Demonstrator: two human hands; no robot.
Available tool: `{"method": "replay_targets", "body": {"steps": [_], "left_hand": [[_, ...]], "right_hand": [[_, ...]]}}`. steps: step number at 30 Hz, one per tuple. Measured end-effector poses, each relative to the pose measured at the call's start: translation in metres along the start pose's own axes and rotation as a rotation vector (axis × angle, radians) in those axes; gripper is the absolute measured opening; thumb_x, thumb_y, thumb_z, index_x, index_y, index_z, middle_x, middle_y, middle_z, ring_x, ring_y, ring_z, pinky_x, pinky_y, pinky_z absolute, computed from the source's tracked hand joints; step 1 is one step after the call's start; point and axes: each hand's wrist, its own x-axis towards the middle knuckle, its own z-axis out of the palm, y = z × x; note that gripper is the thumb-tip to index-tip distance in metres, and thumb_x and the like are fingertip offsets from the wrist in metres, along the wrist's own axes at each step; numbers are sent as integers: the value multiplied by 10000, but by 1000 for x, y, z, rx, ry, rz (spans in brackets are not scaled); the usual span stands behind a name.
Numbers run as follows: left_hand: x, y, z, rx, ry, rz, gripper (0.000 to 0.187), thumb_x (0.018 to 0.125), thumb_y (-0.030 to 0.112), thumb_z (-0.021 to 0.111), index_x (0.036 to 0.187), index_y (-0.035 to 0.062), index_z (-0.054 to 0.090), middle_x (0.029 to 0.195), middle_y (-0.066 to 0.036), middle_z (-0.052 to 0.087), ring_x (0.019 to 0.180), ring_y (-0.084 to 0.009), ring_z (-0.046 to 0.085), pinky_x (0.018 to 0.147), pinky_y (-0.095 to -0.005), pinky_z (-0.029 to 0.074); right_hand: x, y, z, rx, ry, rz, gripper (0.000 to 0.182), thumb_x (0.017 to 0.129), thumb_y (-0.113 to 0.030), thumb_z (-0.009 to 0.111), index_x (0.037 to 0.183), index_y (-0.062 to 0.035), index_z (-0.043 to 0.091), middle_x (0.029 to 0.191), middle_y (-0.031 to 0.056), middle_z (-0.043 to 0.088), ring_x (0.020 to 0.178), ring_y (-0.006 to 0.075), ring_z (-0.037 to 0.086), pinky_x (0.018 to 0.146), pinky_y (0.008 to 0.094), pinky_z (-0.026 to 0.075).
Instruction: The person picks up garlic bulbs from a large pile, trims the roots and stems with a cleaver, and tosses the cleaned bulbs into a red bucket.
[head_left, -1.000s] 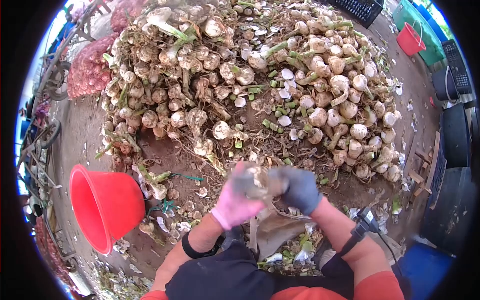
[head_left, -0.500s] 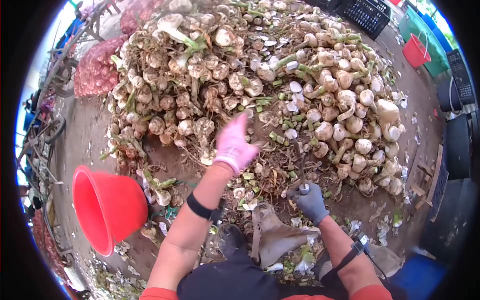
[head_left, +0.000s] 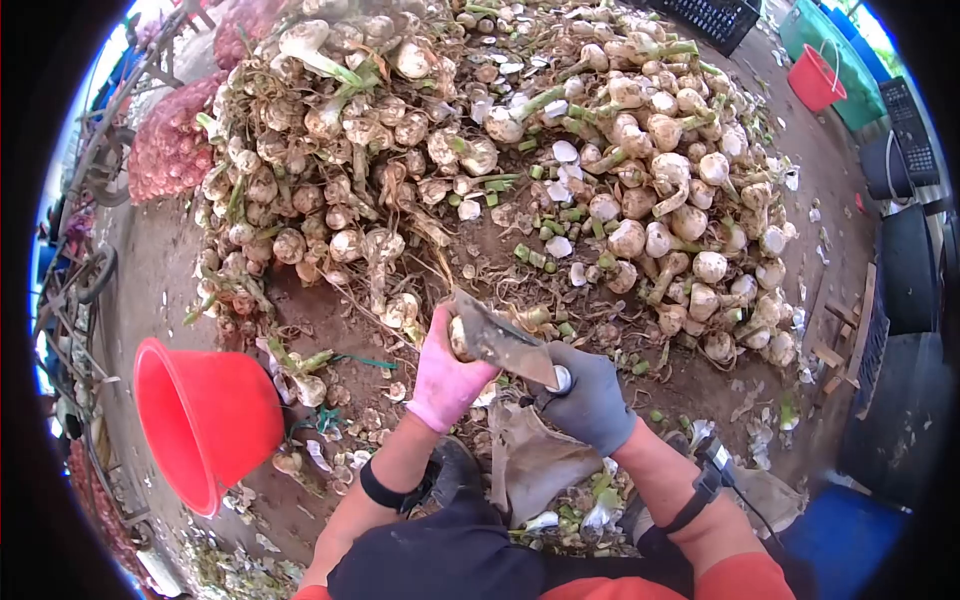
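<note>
My left hand (head_left: pixel 447 375), in a pink glove, is closed round a garlic bulb (head_left: pixel 459 338), mostly hidden by fingers and blade. In a grey glove, my right hand (head_left: pixel 590 400) grips the handle of a broad, dirt-stained knife (head_left: pixel 505 345). Its blade points left and lies against or just in front of the bulb; exact contact is hard to make out. Both hands are close together above the ground, in front of a heap of untrimmed garlic (head_left: pixel 330 200) at left and a second garlic heap (head_left: pixel 690 220) at right. Cut stalk pieces (head_left: pixel 535 257) lie between the heaps.
A red bucket (head_left: pixel 225 415) lies tilted at left, its mouth facing left. Beige cloth (head_left: pixel 535 465) hangs by my legs. Net sacks of garlic (head_left: pixel 170 140) and a metal cart (head_left: pixel 90 240) stand at far left. Dark tubs (head_left: pixel 905 270) and a black crate (head_left: pixel 715 22) are at right.
My left hand has come back from the left heap toward me and now holds a garlic bulb. My right hand has raised the knife and turned its blade left toward that bulb.
</note>
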Motion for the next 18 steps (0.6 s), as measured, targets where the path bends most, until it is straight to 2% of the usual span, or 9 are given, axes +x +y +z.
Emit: {"method": "replay_targets", "body": {"steps": [2, 4, 5, 6, 8, 9, 14, 16, 18], "left_hand": [[-17, 18, 13, -110, -11, 32, 515, 698, 15, 727, 1134, 42, 456, 987, -38, 577, 891, -115, 575, 781, -256, 510], [-28, 28, 14, 219, -102, 202, 519, 688, 16, 740, 1124, 49, 460, 1009, -40, 575, 905, -100, 575, 804, -254, 505], [-35, 37, 20, 152, -87, 88, 533, 672, 18, 746, 1129, 55, 473, 1013, -37, 578, 905, -98, 575, 823, -263, 501], [-38, 35, 17, 149, -87, 99, 533, 672, 18, 746, 1129, 55, 473, 1013, -37, 578, 905, -98, 575, 823, -263, 501], [-32, 34, 2, 81, -46, 57, 539, 669, 11, 739, 1140, 64, 482, 1003, -33, 572, 899, -98, 571, 818, -262, 498], [-29, 31, -1, 10, -41, -5, 543, 673, -8, 732, 1151, 68, 485, 1009, -32, 572, 906, -100, 574, 810, -250, 497], [-20, 41, 7, 58, -52, 11, 581, 697, -20, 734, 1204, 52, 459, 1044, -50, 600, 949, -124, 600, 833, -265, 501], [-13, 44, 9, 70, -14, 26, 590, 697, -23, 740, 1210, 45, 457, 1050, -53, 603, 963, -130, 603, 853, -275, 502], [-8, 37, -1, 256, 7, 173, 624, 683, -25, 772, 1216, 44, 456, 1063, -53, 603, 987, -138, 604, 877, -289, 506]], "right_hand": [[1, -7, -3, -69, 5, -90, 186, 777, -94, 710, 946, -36, 656, 740, 165, 636, 644, 237, 646, 624, 332, 500], [2, 16, -2, -123, -10, -95, 209, 762, -111, 716, 952, -48, 656, 748, 161, 644, 664, 275, 655, 611, 353, 506], [1, 32, -4, -179, -31, -100, 231, 747, -127, 722, 959, -60, 655, 757, 156, 651, 683, 314, 664, 599, 375, 512], [-2, 45, -9, -183, -29, -110, 231, 747, -127, 722, 959, -60, 655, 757, 156, 651, 683, 314, 664, 599, 375, 512], [-2, 65, -15, 85, 77, 332, 146, 776, -106, 702, 891, -32, 652, 721, 122, 648, 650, 211, 664, 597, 337, 507], [-5, 68, -13, 121, 64, 250, 104, 798, -94, 682, 865, -20, 653, 714, 95, 648, 642, 142, 635, 602, 309, 500], [-10, 30, 6, 182, -57, 214, 139, 786, -118, 702, 865, -21, 643, 702, 107, 641, 625, 167, 610, 615, 317, 491], [-11, 33, 10, 140, -134, 306, 124, 785, -67, 735, 845, -23, 636, 785, 73, 685, 729, 113, 615, 676, 290, 498], [-8, 33, 10, 122, -155, 319, 123, 785, -61, 732, 848, -19, 635, 809, 75, 697, 752, 112, 630, 688, 294, 504]]}}
